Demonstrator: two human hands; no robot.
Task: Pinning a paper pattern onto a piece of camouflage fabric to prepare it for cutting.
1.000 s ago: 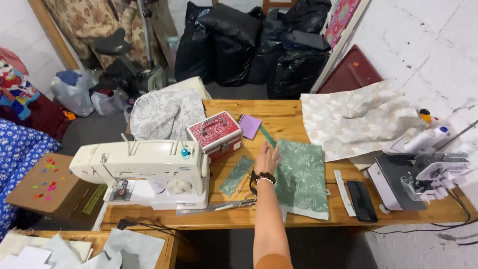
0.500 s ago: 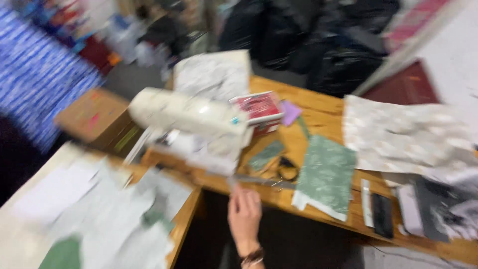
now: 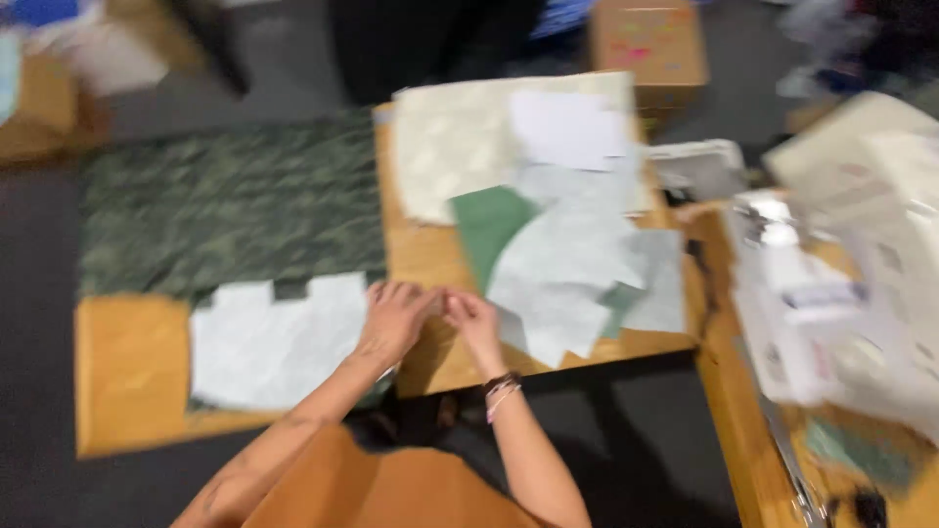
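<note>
Meanwhile, I am leaning over a wooden table with a wide spread of dark green patterned cloth lying across its left part, and a pale cut piece is resting on the near edge of that cloth. Right of it, a loose heap of light fabric pieces is overlapping a cream sheet, with one plain green piece showing between them. A white sewing machine is sitting on the next table, blurred.

My left hand is resting on the right edge of the pale cut piece, fingers curled downward; my right hand is touching the bare wood just beside the heap. Whether either hand is pinching anything, I cannot tell through the blur.

As I am judging it, the heap is hanging close to the table's near edge, so a careless tug could be sending pieces to the floor, and dragging the pale piece could be rumpling the cloth beneath.
</note>
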